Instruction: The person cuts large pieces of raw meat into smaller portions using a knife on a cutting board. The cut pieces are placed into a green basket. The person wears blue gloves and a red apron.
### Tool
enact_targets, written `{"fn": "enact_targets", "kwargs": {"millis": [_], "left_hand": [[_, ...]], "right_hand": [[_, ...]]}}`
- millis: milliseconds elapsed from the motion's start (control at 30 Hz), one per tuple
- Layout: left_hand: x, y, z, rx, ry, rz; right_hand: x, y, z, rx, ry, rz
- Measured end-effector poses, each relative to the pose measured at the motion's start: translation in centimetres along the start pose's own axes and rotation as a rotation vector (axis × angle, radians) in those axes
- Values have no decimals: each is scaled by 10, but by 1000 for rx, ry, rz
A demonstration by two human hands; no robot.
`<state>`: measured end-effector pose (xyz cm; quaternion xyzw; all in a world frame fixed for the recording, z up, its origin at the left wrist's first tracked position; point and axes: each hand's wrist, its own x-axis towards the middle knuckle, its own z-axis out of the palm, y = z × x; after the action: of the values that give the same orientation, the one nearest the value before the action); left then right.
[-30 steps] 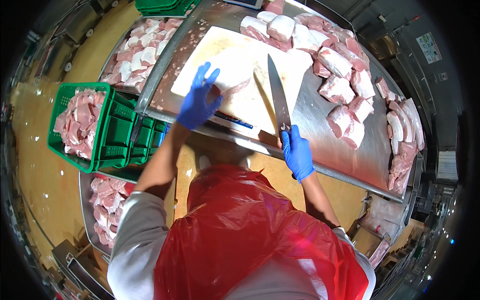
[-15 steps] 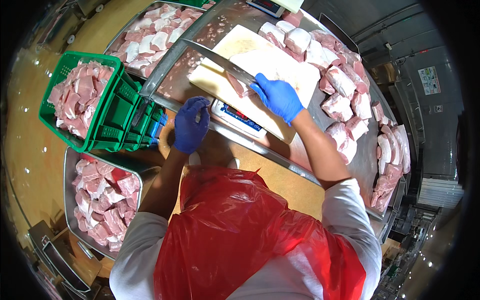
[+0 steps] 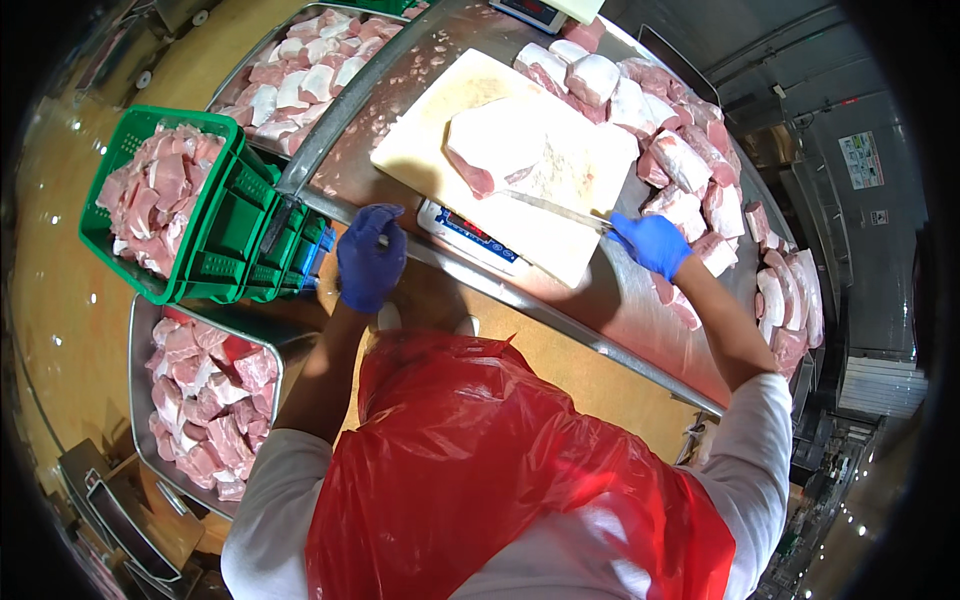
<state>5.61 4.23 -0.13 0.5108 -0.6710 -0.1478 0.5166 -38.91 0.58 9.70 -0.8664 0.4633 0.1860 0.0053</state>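
Note:
In my right hand [image 3: 652, 244], gloved in blue, is the handle of a knife [image 3: 560, 209]. Its blade lies low over the white cutting board [image 3: 430, 130], the tip close to the near end of a large pale piece of meat [image 3: 497, 145]. Strong glare washes out the meat's top. My left hand [image 3: 371, 258], also gloved in blue, hangs off the table's near edge with its fingers curled. A small pale spot shows between thumb and fingers; I cannot make out what it is. A scale [image 3: 465, 235] with a lit display sits partly under the board.
Blocks of meat [image 3: 680, 160] crowd the right side of the metal table [image 3: 625, 315]. At the left stand stacked green crates [image 3: 180, 285], the top one holding meat slices. One metal tub [image 3: 140, 400] of meat chunks is below them, another [image 3: 225, 90] beyond. A second scale [image 3: 530, 12] stands far back.
My right hand has drawn the knife to the right and toward me, off the meat, so the piece now shows more fully. My left hand has shifted slightly left and nearer.

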Motion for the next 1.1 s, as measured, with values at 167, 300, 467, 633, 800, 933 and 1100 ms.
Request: {"fn": "enact_targets", "kwargs": {"millis": [167,300,467,633,800,933,1100], "left_hand": [[30,63,52,29,-142,87],[38,24,98,171,-287,216],[21,8,97,160,-182,259],[16,4,97,98,-101,271],[14,1,52,44,29,183],[56,-25,-67,233,476,370],[98,-153,-268,875,824,105]], "right_hand": [[-23,4,12,129,248,130],[20,-51,-2,318,432,118],[89,-114,-30,373,406,40],[100,-97,-16,266,246,-9],[11,-32,-19,94,44,67],[-40,-39,2,171,125,236],[-13,-116,15,692,482,386]]}}
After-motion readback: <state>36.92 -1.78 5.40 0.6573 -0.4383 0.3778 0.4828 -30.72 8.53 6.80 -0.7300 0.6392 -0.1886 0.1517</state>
